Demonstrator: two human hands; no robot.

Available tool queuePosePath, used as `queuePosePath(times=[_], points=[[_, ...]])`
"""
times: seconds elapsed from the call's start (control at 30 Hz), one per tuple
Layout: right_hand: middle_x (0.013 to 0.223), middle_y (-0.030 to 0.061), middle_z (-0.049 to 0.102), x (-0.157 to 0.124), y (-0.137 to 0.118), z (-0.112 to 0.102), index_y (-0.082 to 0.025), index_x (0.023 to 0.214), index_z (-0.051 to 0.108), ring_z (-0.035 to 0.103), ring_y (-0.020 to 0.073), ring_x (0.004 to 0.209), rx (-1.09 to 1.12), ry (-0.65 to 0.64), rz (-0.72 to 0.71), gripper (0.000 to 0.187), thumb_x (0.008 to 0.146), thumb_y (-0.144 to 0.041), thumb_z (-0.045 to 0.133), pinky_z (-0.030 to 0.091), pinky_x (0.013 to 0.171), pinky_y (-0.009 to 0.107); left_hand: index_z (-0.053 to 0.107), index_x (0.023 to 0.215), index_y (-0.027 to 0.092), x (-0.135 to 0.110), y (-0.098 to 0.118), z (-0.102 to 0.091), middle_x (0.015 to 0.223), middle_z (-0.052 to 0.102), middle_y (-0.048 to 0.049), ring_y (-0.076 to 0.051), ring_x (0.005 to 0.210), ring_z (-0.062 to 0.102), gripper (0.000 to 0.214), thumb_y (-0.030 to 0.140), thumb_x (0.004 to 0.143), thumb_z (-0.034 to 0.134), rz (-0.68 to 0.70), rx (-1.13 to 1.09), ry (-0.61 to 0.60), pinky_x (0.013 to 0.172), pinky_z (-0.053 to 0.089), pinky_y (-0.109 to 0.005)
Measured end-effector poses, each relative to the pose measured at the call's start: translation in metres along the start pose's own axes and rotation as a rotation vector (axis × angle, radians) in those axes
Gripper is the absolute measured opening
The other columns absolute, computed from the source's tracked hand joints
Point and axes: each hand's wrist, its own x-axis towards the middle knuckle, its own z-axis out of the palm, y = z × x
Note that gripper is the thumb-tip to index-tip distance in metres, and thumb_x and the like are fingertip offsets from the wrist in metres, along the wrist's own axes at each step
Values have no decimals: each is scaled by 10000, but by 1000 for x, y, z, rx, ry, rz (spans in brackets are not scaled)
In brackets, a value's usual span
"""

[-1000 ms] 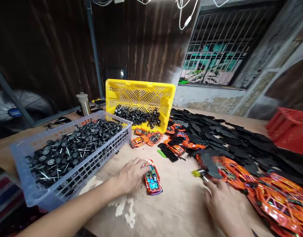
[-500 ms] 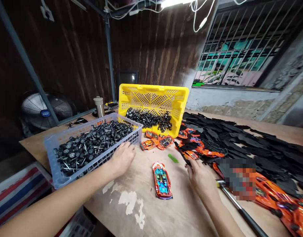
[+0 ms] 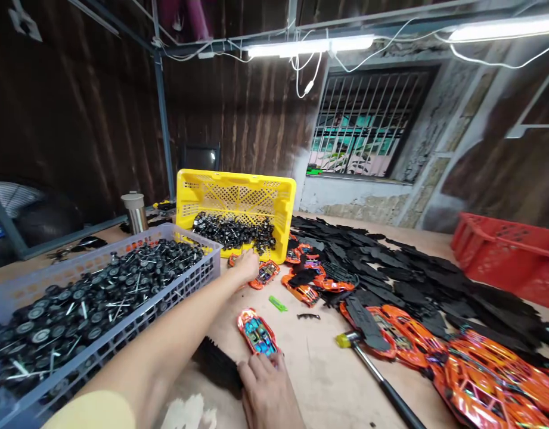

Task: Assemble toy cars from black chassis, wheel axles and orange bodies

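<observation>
My left hand [image 3: 247, 265] reaches far forward to some orange toy car shells [image 3: 266, 274] lying in front of the yellow crate [image 3: 238, 192]. It covers one of them, and its fingers are hidden from me. My right hand [image 3: 267, 390] rests low on the table with curled fingers. Its fingertips touch the near end of a red toy car shell with a blue inside [image 3: 256, 333]. A stack of black chassis plates [image 3: 216, 364] lies against that hand's thumb side and seems held there.
A grey basket of black wheels on axles [image 3: 99, 292] stands at the left, and more wheels fill the yellow crate. Black plates [image 3: 417, 280] cover the right of the table, with orange shells [image 3: 480, 369] in front. A yellow-headed hammer [image 3: 368, 363], a green chip [image 3: 278, 304], a red crate [image 3: 511, 256] and a steel flask [image 3: 133, 211] are also here.
My left hand went from the grey basket forward to the orange shells by the yellow crate. My right hand pulled back from the black plates to the red car, and black plates now lie beside it.
</observation>
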Motion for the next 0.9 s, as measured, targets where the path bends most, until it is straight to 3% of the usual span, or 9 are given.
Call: queuePosePath(times=[0.13, 0.23, 0.37, 0.5, 0.6, 0.7, 0.8, 0.9], points=[[934, 38, 675, 0, 38, -20, -260, 960, 614, 590, 230, 872, 3, -25, 356, 358, 750, -2, 480, 342, 803, 379, 557, 1225, 168, 41, 6, 23, 1237, 584, -96, -223, 1046, 609, 345, 332, 921, 573, -7, -55, -34, 875, 530, -437], [912, 45, 676, 0, 60, -33, -272, 979, 637, 584, 233, 873, 0, -36, 533, 385, 781, 5, 458, 344, 783, 381, 561, 1218, 167, 63, 8, 34, 1227, 589, -96, -219, 1036, 613, 341, 333, 921, 574, -83, -102, -76, 869, 533, -430], [875, 36, 659, -2, 65, -32, -333, 1029, 669, 582, 232, 869, 106, -84, 521, 440, 797, -6, 487, 363, 751, 366, 561, 1216, 156, 80, 8, 40, 1221, 591, -100, -222, 1035, 614, 349, 332, 916, 582, -199, -197, -79, 867, 533, -428], [903, 40, 633, -1, 59, -26, -343, 1160, 634, 586, 226, 885, 221, -48, 520, 539, 780, 10, 488, 418, 749, 355, 568, 1206, 167, 77, 15, 26, 1220, 592, -94, -218, 1036, 613, 334, 334, 917, 581, -243, -371, -33, 870, 531, -425], [1033, 65, 598, 1, 61, -25, -289, 1354, 485, 595, 207, 916, 375, 153, 622, 547, 845, -88, 503, 486, 783, 342, 627, 1101, 119, 47, 27, 11, 1088, 661, -115, -204, 959, 644, 289, 336, 941, 523, -187, -554, -37, 818, 536, -353], [1158, 94, 562, 5, 67, -29, -238, 1469, 310, 614, 188, 932, 616, 332, 691, 636, 880, -239, 550, 530, 776, 305, 680, 962, 83, -10, 42, 6, 882, 719, -108, -180, 795, 682, 318, 359, 916, 527, -46, -724, -142, 692, 533, -268], [1114, 81, 619, 8, 71, -36, -205, 1332, 492, 633, 180, 932, 767, 300, 606, 420, 922, -293, 510, 529, 797, 288, 674, 928, 99, -69, 48, 15, 846, 729, -88, -163, 726, 687, 361, 415, 902, 502, 118, -859, -289, 649, 533, -249], [972, 47, 670, 4, 77, -45, -191, 1126, 623, 634, 162, 864, 624, 111, 528, 261, 948, -247, 441, 513, 796, 274, 644, 944, 100, -103, 37, 26, 864, 715, -102, -181, 744, 679, 395, 419, 923, 412, 139, -811, -251, 695, 537, -293]])
